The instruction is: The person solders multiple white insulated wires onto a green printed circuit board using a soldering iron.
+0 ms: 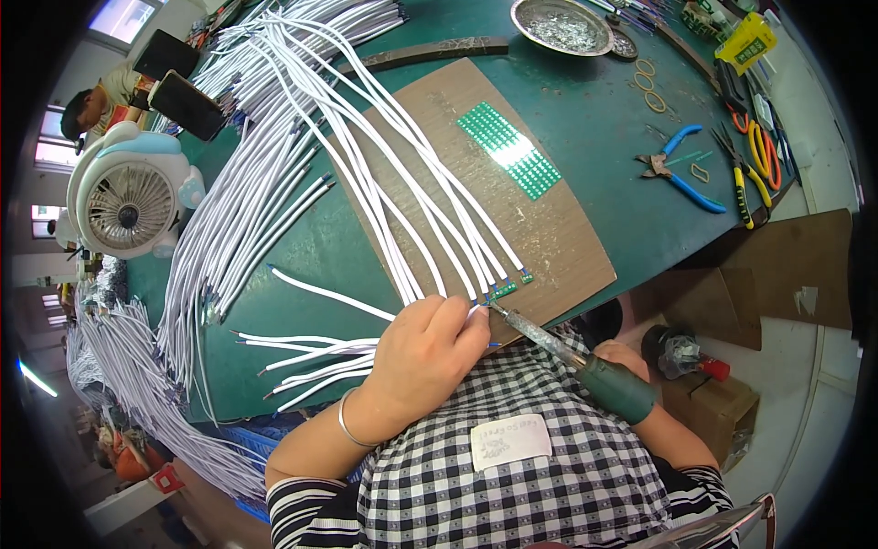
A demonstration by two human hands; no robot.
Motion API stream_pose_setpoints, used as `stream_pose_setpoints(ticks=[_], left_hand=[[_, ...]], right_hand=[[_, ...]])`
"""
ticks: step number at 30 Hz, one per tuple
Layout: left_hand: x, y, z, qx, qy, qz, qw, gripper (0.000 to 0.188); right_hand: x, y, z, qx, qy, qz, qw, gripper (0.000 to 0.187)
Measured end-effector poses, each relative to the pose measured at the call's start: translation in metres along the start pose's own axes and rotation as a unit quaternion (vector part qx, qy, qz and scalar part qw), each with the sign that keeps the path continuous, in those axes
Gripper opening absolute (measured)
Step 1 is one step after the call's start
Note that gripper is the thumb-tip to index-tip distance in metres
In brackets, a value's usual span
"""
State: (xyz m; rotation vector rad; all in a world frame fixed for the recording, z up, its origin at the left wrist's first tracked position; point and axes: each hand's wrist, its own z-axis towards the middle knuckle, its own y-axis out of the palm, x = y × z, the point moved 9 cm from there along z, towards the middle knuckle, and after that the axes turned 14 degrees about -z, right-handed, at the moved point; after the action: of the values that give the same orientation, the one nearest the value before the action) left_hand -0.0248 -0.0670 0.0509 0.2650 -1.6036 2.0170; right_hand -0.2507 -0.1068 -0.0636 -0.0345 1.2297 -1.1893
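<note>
My left hand (pixel 430 343) is closed around several white cables, whose loose ends (pixel 306 342) stick out to its left. Its thumb and finger pinch a cable end at the edge of a brown board (pixel 576 261). In my right hand (pixel 622 355) is a soldering iron (pixel 540 339) with a green handle, which hides part of that hand. The iron's tip meets the cable end beside my left fingertips. Small green circuit boards (pixel 504 291) lie there, with white cables (pixel 430 210) running from them up the board. A green circuit board panel (pixel 508 150) lies farther up.
Long bundles of white cables (pixel 247 201) cover the table's left side, near a white fan (pixel 128 203). A metal bowl (pixel 562 26) stands at the back. Blue-handled cutters (pixel 681 169) and yellow-handled pliers (pixel 742 178) lie at right. Another person (pixel 101 105) sits at far left.
</note>
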Motion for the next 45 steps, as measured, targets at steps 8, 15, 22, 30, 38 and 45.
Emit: stream_pose_setpoints(ticks=[8,15,22,30,38,45], left_hand=[[0.000,0.001,0.000,-0.008,0.003,0.008,1.000,0.015],[0.001,0.001,0.001,-0.011,0.005,0.007,1.000,0.016],[-0.012,0.001,0.001,-0.022,-0.023,-0.066,0.997,0.020],[-0.033,-0.006,0.004,-0.035,-0.041,-0.292,0.955,0.025],[-0.013,-0.020,0.015,0.012,0.005,-0.124,0.992,0.019],[-0.012,-0.005,0.016,0.031,-0.013,-0.105,0.994,0.018]], right_hand=[[-0.013,-0.015,0.022,-0.001,0.050,0.106,0.993,0.043],[-0.017,-0.017,0.025,-0.029,0.080,0.015,0.996,0.041],[-0.025,-0.019,0.037,-0.033,0.052,-0.050,0.997,0.036],[-0.012,-0.024,0.031,0.025,0.134,-0.020,0.990,0.033],[0.002,-0.024,0.014,0.020,0.221,0.040,0.974,0.021],[-0.021,-0.031,0.026,0.018,0.106,-0.035,0.994,0.024]])
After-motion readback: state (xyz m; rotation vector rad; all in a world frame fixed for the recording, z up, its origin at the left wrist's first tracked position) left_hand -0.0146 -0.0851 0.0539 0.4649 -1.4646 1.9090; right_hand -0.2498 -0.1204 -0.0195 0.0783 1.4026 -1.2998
